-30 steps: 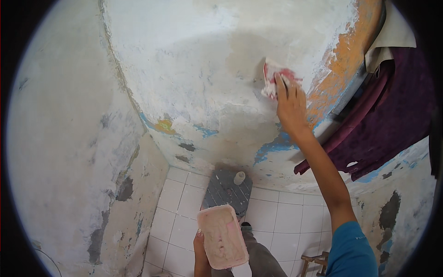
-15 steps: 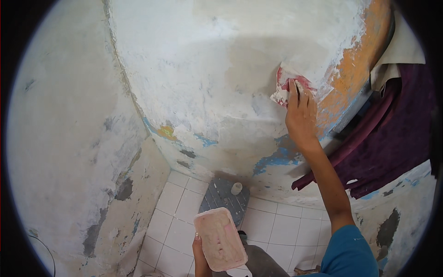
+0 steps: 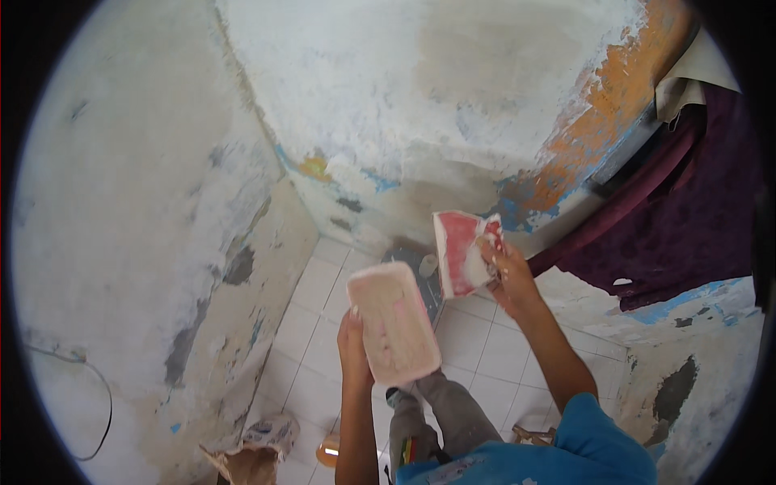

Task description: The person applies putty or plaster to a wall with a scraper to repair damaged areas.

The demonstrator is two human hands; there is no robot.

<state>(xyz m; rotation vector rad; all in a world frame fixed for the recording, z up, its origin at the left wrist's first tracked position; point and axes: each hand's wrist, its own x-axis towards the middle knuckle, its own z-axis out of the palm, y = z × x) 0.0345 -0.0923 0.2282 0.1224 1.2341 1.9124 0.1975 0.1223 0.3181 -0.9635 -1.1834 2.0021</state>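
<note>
Now the right hand [image 3: 512,279], fingers clamped on the red spreader [image 3: 461,250], has left the wall [image 3: 493,48] for about two o'clock of the paste tray [image 3: 406,377] the left hand [image 3: 353,343] grips, so wall work seems paused.

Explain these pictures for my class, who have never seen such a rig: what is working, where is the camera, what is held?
There is no machine, just a person's two bare hands. A fisheye camera on the head looks down, so straight edges bend near the rim. The left hand holds a tub of pale paste. The right hand holds a red spreader smeared with white. Ahead is a patchy wall; a purple cloth hangs at the right. On the tiled floor is a grey stand.
</note>
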